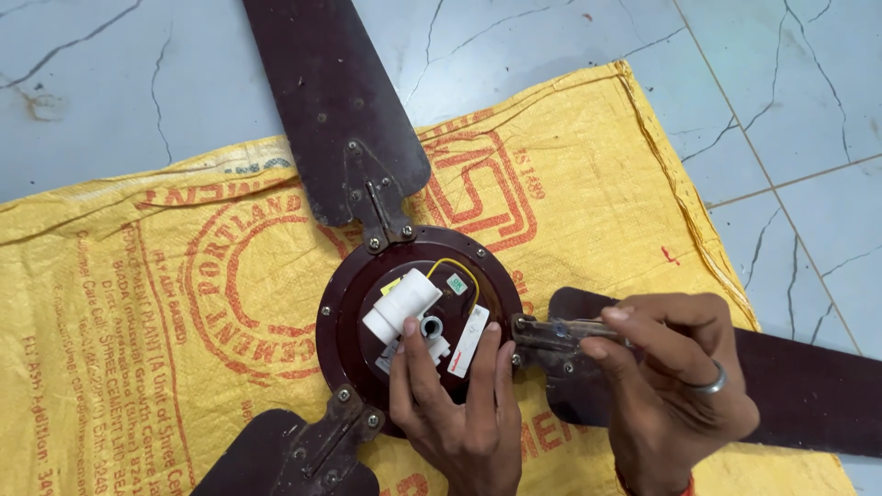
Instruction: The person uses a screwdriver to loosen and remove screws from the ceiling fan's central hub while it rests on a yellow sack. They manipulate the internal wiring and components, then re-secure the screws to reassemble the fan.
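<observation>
Two hands on fan hub (367, 285): left hand (459, 404) steadies, right hand (671, 386) pinches screwdriver (560, 329).

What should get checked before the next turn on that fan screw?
1. Left hand steadies the motor hub: ok.
2. Right hand grips the tool: ok.
3. Tool tip sits at the screw on the blade bracket: ok, though how well it is seated cannot be told.
4. Fan rests on the yellow sack: ok.
5. Left fingers stay away from the tool tip: not ok, they are close.
6. Yellow wire lies away from the tool: ok.
</observation>
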